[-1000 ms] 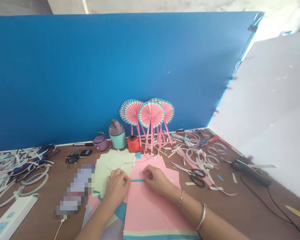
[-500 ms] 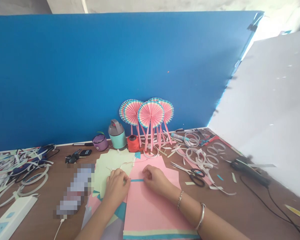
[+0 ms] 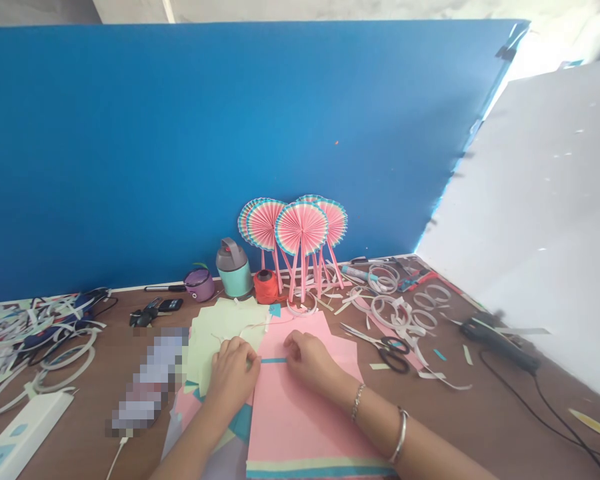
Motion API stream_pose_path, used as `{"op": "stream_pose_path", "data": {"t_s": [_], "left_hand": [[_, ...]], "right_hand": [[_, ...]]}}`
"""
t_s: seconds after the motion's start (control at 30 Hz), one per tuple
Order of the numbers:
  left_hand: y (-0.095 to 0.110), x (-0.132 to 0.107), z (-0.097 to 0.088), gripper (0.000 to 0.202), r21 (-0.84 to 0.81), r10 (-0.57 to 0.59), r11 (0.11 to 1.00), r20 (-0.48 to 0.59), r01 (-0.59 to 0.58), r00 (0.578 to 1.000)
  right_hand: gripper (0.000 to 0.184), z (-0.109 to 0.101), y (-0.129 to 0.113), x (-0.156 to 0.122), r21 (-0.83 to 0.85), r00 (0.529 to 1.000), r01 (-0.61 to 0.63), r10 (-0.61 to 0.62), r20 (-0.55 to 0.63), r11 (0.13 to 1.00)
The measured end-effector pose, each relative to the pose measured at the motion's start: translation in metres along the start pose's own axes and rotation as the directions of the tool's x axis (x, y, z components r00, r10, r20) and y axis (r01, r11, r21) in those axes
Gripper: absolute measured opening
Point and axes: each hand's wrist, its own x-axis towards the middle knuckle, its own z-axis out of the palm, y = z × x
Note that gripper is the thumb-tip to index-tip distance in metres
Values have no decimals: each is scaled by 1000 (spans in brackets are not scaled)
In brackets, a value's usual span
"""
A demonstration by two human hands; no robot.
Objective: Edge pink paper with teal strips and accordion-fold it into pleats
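Note:
A pink paper sheet (image 3: 300,413) lies on the brown table in front of me, its near edge trimmed with a pale green and a blue stripe. Across its upper part runs a narrow blue paper strip (image 3: 274,361). My left hand (image 3: 233,377) pinches the strip's left end with curled fingers. My right hand (image 3: 310,360) presses its right end down with bent fingertips; that wrist wears a bracelet and a bangle. Pale green sheets (image 3: 220,330) lie under and behind my left hand.
Pink pleated paper fans (image 3: 295,233) stand against the blue board with a teal flask (image 3: 234,270) and a red thread spool (image 3: 266,287). Scissors (image 3: 383,347) and white paper rings (image 3: 395,310) lie right; a glue gun (image 3: 500,343) far right; a power strip (image 3: 20,433) near left.

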Motion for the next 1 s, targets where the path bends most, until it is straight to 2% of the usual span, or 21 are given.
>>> {"op": "stream_pose_path", "data": {"t_s": [0.27,0.5,0.63,0.73,0.87,1.0], "left_hand": [[-1,0,1,9,-8,-15,1000,-11,15,1000],[-3,1,3,9,-19,-27,999,-7,27,1000],[-2,0,1,9,-23,-25,999,-1,25,1000],[-2,0,0,8,-23,-22,999,1,22,1000],[-4,0,3,9,-33,-10,999,-11,9,1000],[-5,-1,3,8,-39,30,999,-73,-32,997]], "right_hand": [[35,-3,-8,-2,-43,998,-64,64,-1,997],[31,-4,-7,-4,-39,997,-21,18,-71,999],[26,-12,-4,-2,-23,994,-74,72,-85,997],[22,-19,-3,-1,-116,989,-118,106,-107,986],[31,-25,1,0,-191,976,-190,164,-144,963],[22,-27,5,-2,-166,982,-140,116,-146,976]]}}
